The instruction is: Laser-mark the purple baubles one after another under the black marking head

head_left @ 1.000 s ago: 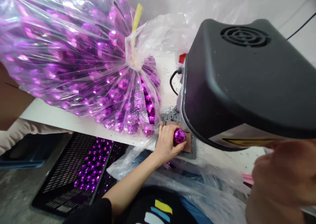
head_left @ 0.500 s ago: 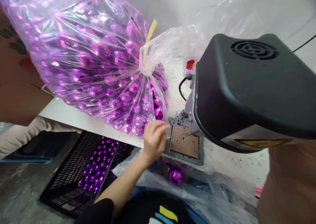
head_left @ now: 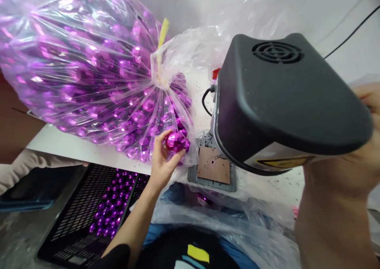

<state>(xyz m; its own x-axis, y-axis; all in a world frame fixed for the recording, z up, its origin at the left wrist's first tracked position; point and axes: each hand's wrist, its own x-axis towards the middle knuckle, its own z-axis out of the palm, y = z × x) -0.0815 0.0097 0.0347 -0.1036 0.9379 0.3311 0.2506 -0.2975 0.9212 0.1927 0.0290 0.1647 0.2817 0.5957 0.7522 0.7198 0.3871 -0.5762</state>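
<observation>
My left hand point(head_left: 162, 162) pinches a shiny purple faceted ball point(head_left: 175, 141) at the open end of a big clear plastic bag point(head_left: 89, 71) stuffed with the same purple balls. To the right of the ball lies a brown pad in a grey base plate point(head_left: 213, 170), under the black head of a small machine point(head_left: 282, 99). My right hand point(head_left: 366, 103) reaches up behind the right end of that machine head; its forearm fills the lower right and its fingers are mostly hidden.
A black perforated crate point(head_left: 86, 209) with several loose purple balls sits below the white table edge point(head_left: 74, 148). Clear plastic sheeting point(head_left: 225, 221) covers my lap. A black cable point(head_left: 204, 99) runs beside the machine. Someone's beige sleeve point(head_left: 26, 168) shows at far left.
A second ago my left hand held a ball on the brown pad. It let go, a ball showed in the lap plastic, and now the hand holds a ball by the bag.
</observation>
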